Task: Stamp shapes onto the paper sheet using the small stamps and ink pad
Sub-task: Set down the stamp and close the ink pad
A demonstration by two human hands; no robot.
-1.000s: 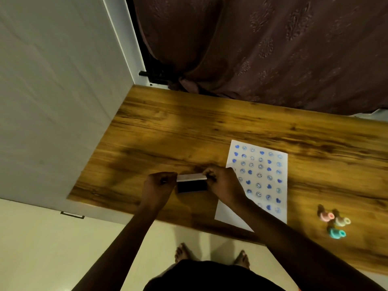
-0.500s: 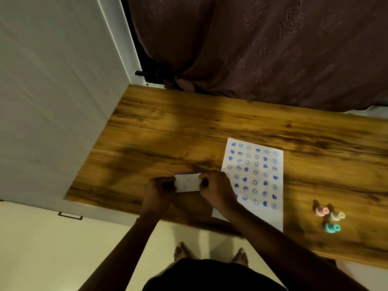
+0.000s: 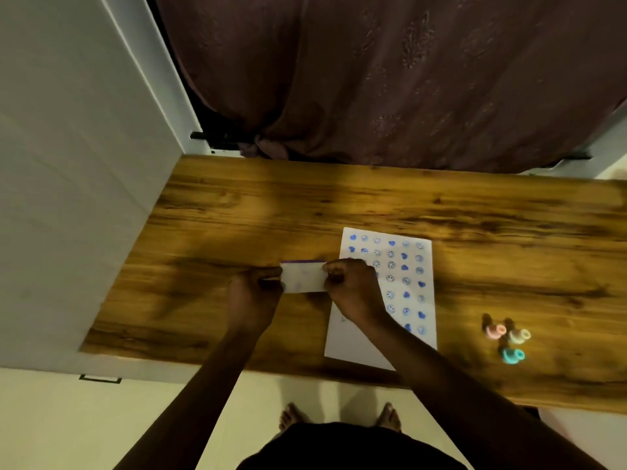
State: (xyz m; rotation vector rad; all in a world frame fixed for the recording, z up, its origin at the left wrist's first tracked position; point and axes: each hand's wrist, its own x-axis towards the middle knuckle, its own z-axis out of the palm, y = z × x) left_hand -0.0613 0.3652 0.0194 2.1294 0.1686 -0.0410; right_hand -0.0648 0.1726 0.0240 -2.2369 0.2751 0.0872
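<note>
1. I'm seeing the left hand (image 3: 252,293) curling its fingers round the left end of the ink pad (image 3: 303,278), just left of the paper sheet (image 3: 356,344).
2. The right hand (image 3: 353,290) is pinching the pad's right end, lying over the sheet's left edge.
3. Pad is showing a white top with a purple strip along its far edge. Can't tell if it's touching the table.
4. Three small stamps (image 3: 518,335) are sitting clustered right of the sheet, apart from it.
5. Sheet is lying flat on the wooden table (image 3: 237,212), with a maroon curtain (image 3: 373,79) hanging beyond it and a white wall (image 3: 68,164) to its left.
</note>
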